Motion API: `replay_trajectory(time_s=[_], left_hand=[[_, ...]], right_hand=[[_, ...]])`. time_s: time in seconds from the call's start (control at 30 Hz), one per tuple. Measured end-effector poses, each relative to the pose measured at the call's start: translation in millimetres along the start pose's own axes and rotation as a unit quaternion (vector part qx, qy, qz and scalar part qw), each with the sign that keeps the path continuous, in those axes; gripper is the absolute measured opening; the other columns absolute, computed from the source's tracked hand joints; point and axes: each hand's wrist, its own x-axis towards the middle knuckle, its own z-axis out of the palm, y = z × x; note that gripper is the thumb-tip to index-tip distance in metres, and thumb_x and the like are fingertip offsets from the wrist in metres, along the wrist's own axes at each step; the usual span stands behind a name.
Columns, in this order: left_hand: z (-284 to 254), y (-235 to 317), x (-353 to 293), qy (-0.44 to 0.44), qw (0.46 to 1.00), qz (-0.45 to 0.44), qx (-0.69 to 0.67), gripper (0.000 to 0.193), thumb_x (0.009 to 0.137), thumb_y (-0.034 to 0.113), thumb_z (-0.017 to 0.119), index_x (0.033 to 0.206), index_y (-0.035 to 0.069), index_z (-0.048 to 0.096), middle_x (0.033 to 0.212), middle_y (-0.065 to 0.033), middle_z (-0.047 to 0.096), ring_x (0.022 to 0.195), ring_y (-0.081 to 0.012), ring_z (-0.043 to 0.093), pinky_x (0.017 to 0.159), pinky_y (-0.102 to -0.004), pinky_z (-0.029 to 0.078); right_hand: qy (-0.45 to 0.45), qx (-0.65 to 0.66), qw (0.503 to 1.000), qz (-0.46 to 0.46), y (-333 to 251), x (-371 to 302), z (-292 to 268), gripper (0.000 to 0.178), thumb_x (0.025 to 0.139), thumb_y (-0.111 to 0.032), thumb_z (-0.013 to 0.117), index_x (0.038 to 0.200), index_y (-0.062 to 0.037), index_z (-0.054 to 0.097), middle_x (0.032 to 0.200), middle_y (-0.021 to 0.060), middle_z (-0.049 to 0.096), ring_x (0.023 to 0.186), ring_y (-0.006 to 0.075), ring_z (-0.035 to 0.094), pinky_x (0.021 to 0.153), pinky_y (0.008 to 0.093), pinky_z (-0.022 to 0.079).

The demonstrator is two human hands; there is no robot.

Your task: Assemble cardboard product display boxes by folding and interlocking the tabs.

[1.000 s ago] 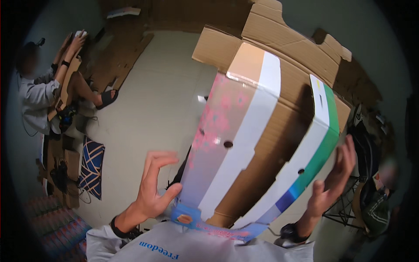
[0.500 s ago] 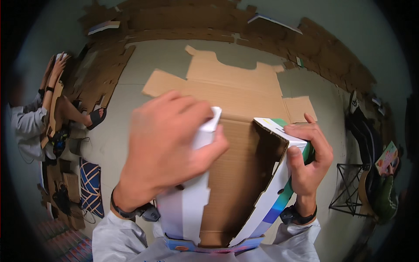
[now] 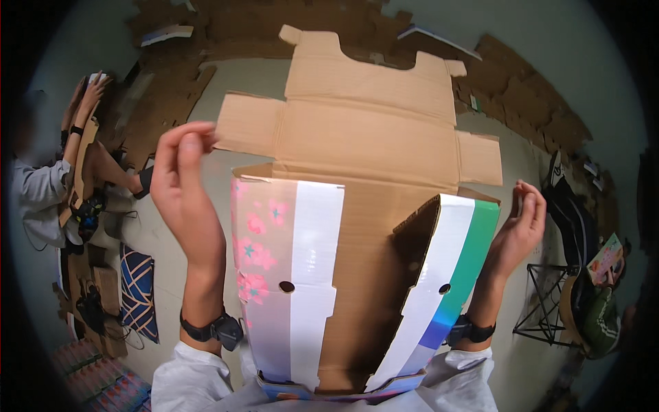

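Note:
In front of me stands a partly folded cardboard box [image 3: 312, 275], brown inside, its far end panel [image 3: 371, 141] spread flat with side tabs. The left side panel [image 3: 261, 254] is white and lilac with pink flowers; the right one [image 3: 449, 275] is white, green and blue. Each has a round hole. My left hand [image 3: 189, 185] is open and loosely curved, its fingertips by the end panel's left tab [image 3: 250, 123]; whether they touch it, I cannot tell. Off the box's right side, my right hand [image 3: 523, 226] is open with loosely bent fingers, holding nothing.
At the left a person [image 3: 51, 185] handles a piece of cardboard [image 3: 86, 165]. A blue patterned cushion [image 3: 139, 292] lies nearby. Flat cardboard sheets [image 3: 522, 89] line the far walls. To the right are a black wire frame [image 3: 546, 305] and dark clothing [image 3: 573, 206].
Both hands have come off the side panels and moved outward, the left one to the end panel's left tab. The side panels' far ends now stand folded over, and the box has shifted up in view.

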Motion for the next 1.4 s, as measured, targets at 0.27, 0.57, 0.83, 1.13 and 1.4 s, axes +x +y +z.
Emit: replay_trajectory(time_s=[0.27, 0.57, 0.83, 1.13, 1.4], left_hand=[[15.3, -40.0, 16.8, -0.175, 0.785, -0.468, -0.366, 0.046, 0.108, 0.014, 0.056, 0.152, 0.002, 0.047, 0.125, -0.009, 0.064, 0.094, -0.0096, 0.063, 0.078, -0.0288, 0.056], [22.5, 7.4, 38.8, -0.294, 0.856, -0.24, -0.351, 0.045, 0.09, 0.01, 0.068, 0.132, -0.003, 0.058, 0.125, -0.0149, 0.064, 0.095, -0.0115, 0.062, 0.083, -0.0222, 0.05], [28.9, 41.2, 11.5, -0.381, 0.831, -0.165, -0.369, 0.046, 0.099, 0.041, 0.047, 0.079, 0.003, 0.064, 0.091, -0.0135, 0.062, 0.106, -0.0285, 0.063, 0.119, -0.0478, 0.033], [21.2, 79.9, -28.3, -0.295, 0.942, -0.128, -0.1, 0.021, 0.087, 0.016, 0.06, 0.097, -0.001, 0.067, 0.137, -0.0245, 0.057, 0.152, -0.0405, 0.036, 0.125, -0.0526, 0.023], [38.0, 76.5, -42.2, -0.233, 0.968, -0.067, -0.069, 0.033, 0.094, 0.015, 0.052, 0.121, -0.001, 0.063, 0.155, -0.0293, 0.047, 0.15, -0.0378, 0.043, 0.123, -0.0478, 0.035]], right_hand=[[-0.27, 0.106, 0.898, 0.331, 24.4, 21.0, 30.8, 0.047, 0.111, -0.032, 0.055, 0.145, -0.0003, 0.054, 0.119, 0.0095, 0.068, 0.102, 0.0153, 0.067, 0.084, 0.0298, 0.057], [-0.382, 0.215, 0.871, 0.224, -19.3, 27.3, 35.8, 0.057, 0.094, -0.004, 0.074, 0.145, 0.001, 0.05, 0.132, 0.0179, 0.065, 0.115, 0.0215, 0.069, 0.092, 0.032, 0.06], [-0.397, 0.371, 0.813, 0.207, -38.9, 12.9, -20.3, 0.05, 0.104, -0.043, 0.056, 0.107, 0.0051, 0.071, 0.119, 0.0262, 0.072, 0.113, 0.0384, 0.069, 0.117, 0.0516, 0.044], [-0.28, 0.193, 0.928, 0.153, -96.2, -22.8, -37.2, 0.016, 0.09, 0.007, 0.051, 0.094, 0.0003, 0.064, 0.143, 0.0286, 0.06, 0.136, 0.0351, 0.058, 0.119, 0.0445, 0.04], [-0.212, 0.145, 0.966, -0.02, -73.2, -50.9, -24.4, 0.024, 0.095, 0.005, 0.054, 0.077, -0.0099, 0.05, 0.129, 0.0271, 0.067, 0.146, 0.0429, 0.049, 0.122, 0.0516, 0.038]])
